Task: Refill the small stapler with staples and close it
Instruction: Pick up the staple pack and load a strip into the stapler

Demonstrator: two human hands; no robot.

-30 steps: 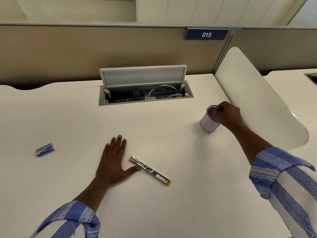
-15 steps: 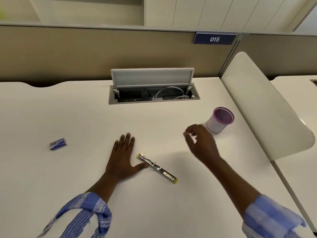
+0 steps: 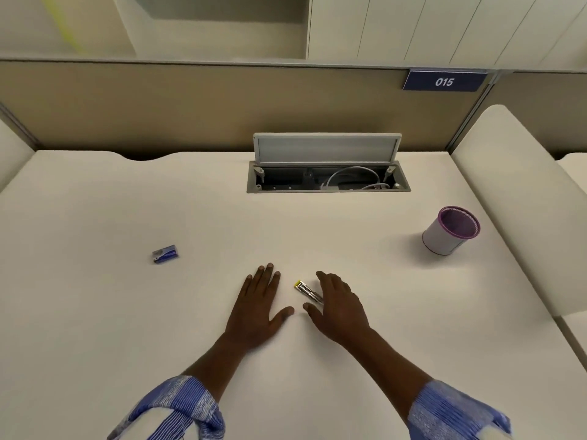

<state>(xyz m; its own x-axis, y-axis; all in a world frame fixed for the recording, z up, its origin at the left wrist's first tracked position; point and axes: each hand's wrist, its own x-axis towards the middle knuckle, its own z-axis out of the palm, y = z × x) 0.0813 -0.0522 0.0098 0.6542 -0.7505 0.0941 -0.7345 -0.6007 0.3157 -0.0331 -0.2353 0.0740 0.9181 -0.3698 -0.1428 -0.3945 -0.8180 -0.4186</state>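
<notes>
The small stapler [image 3: 305, 289], laid out flat with bare metal showing and a yellow tip, lies on the white desk [image 3: 127, 328] between my hands. My right hand [image 3: 338, 308] rests over its near half with fingers spread, hiding that end; I cannot see a grip on it. Just left of the stapler, my left hand [image 3: 258, 308] lies flat on the desk, fingers apart, its thumb a little short of the stapler. A small blue staple box [image 3: 165, 254] sits well to the left, away from both hands.
A white cup with a purple mesh rim [image 3: 451, 231] stands at the right. At the back middle an open cable hatch [image 3: 327, 179] shows wires, its lid raised. A white divider panel [image 3: 521, 198] borders the desk's right side.
My right hand left the purple-rimmed cup, swept left and down, and now lies over the stapler. My left hand has stayed flat beside it. The camera view has shifted.
</notes>
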